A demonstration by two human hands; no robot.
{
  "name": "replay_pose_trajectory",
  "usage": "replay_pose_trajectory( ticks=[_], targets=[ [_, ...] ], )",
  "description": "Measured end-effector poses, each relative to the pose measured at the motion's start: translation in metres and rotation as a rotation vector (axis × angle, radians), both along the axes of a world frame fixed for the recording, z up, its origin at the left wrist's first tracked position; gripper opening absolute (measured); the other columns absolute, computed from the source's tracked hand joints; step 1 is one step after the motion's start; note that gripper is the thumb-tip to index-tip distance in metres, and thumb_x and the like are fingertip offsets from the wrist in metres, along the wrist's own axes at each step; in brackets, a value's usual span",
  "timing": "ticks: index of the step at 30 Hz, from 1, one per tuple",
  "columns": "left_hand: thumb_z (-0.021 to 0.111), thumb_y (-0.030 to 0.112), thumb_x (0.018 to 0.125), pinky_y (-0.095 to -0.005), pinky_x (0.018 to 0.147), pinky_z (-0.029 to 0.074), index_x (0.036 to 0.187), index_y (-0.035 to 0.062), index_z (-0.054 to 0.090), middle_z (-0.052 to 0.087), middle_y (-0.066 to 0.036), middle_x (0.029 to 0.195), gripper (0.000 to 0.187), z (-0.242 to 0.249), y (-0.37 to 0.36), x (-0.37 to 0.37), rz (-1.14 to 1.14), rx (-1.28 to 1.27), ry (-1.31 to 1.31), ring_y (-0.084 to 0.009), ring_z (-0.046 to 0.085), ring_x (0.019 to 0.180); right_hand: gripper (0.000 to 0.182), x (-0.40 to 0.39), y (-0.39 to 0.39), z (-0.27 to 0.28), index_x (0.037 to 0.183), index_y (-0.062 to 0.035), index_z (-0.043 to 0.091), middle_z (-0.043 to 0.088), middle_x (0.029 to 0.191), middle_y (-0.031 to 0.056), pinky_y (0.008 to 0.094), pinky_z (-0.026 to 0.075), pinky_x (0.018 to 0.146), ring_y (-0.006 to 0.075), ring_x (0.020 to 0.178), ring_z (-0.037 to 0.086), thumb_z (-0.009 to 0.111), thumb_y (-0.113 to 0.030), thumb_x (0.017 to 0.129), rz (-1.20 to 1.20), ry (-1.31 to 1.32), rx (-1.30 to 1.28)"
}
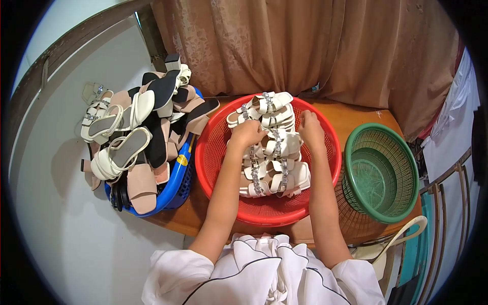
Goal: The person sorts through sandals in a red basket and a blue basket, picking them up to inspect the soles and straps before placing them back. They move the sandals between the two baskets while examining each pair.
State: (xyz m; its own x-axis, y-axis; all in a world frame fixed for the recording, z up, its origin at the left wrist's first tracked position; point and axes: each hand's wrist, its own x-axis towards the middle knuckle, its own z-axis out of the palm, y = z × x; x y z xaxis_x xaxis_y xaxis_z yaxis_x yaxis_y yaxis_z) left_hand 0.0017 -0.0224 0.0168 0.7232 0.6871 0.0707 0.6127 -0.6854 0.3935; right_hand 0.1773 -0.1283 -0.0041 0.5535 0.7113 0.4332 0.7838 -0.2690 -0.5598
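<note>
White sandals with jewelled straps lie in stacked rows inside a red plastic basket. My left hand has its fingers bent over a sandal on the left side of the middle row, and they look closed on its strap. Beside the right edge of the same row is my right hand, its fingers curled inward. The back of that hand hides whatever its fingertips touch.
On the left, a blue basket is heaped with loose white, beige and black sandals. A green basket stands to the right on the wooden table. Brown curtains hang behind, and a cream chair is at lower right.
</note>
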Motion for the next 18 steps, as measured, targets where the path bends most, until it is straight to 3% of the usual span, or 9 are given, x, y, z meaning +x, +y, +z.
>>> replay_pose_trajectory(
  ticks=[3,7,10,11,14,15,18],
  targets=[
    [0.064,0.031,0.073,-0.0348,0.061,0.047,0.076,0.0076,0.062,0.062,-0.01,0.067,0.024,0.006,-0.007,0.001,0.071,0.167,-0.307,-0.024,0.061,0.067,0.018,-0.014,0.013,-0.001,0.092,-0.0063,0.05,0.051,0.087,0.0142,0.0465,0.043,0.066,0.0328,0.079,0.054,0.054,-0.009,0.075,0.076,-0.216,0.23],
    [0.061,0.024,0.075,-0.0374,0.06,0.046,0.08,0.007,0.057,0.061,-0.008,0.08,0.018,0.03,-0.02,-0.002,0.121,0.311,-0.64,-0.0262,0.06,0.073,0.022,-0.048,0.009,0.016,0.096,-0.0069,0.052,0.051,0.09,0.0098,0.0399,0.036,0.077,0.0269,0.087,0.051,0.056,-0.01,0.074,0.139,-0.267,0.341],
    [0.06,0.024,0.077,-0.0366,0.062,0.046,0.082,0.0072,0.056,0.06,-0.007,0.083,0.018,0.043,-0.032,-0.014,0.194,0.373,-0.742,-0.026,0.059,0.078,0.024,-0.065,0.007,0.024,0.096,-0.0073,0.053,0.051,0.091,0.009,0.0391,0.034,0.08,0.0265,0.089,0.049,0.058,-0.008,0.072,0.237,-0.274,0.439],
    [0.061,0.023,0.076,-0.0364,0.064,0.046,0.092,0.0093,0.055,0.059,-0.006,0.083,0.022,0.044,-0.037,-0.02,0.195,0.363,-0.77,-0.0262,0.059,0.08,0.025,-0.069,0.006,0.027,0.096,-0.0074,0.053,0.051,0.091,0.0089,0.0388,0.033,0.081,0.0262,0.089,0.048,0.058,-0.007,0.072,0.284,-0.268,0.447],
    [0.062,0.023,0.076,-0.0367,0.066,0.047,0.103,0.0109,0.051,0.06,-0.006,0.083,0.032,0.045,-0.052,-0.037,0.273,0.331,-0.864,-0.0257,0.059,0.081,0.022,-0.082,0.004,0.033,0.094,-0.0068,0.054,0.051,0.093,0.0097,0.0391,0.032,0.084,0.0273,0.091,0.048,0.058,-0.006,0.073,0.381,-0.312,0.48],
    [0.063,0.015,0.075,-0.0289,0.062,0.051,0.11,0.007,0.049,0.06,-0.008,0.085,0.038,0.042,-0.051,-0.045,0.242,0.402,-0.873,-0.0211,0.06,0.077,0.02,-0.087,0.004,0.035,0.093,-0.0065,0.054,0.052,0.094,0.0104,0.0401,0.032,0.085,0.028,0.092,0.048,0.058,-0.006,0.074,0.422,-0.315,0.497],
    [0.064,0.015,0.075,-0.0297,0.063,0.05,0.109,0.0063,0.05,0.061,-0.009,0.089,0.038,0.043,-0.057,-0.071,0.282,0.469,-0.836,-0.021,0.06,0.083,0.019,-0.103,0.004,0.037,0.092,-0.0067,0.054,0.051,0.093,0.01,0.0416,0.032,0.086,0.0274,0.091,0.048,0.058,-0.006,0.074,0.508,-0.328,0.519]
  ],
)
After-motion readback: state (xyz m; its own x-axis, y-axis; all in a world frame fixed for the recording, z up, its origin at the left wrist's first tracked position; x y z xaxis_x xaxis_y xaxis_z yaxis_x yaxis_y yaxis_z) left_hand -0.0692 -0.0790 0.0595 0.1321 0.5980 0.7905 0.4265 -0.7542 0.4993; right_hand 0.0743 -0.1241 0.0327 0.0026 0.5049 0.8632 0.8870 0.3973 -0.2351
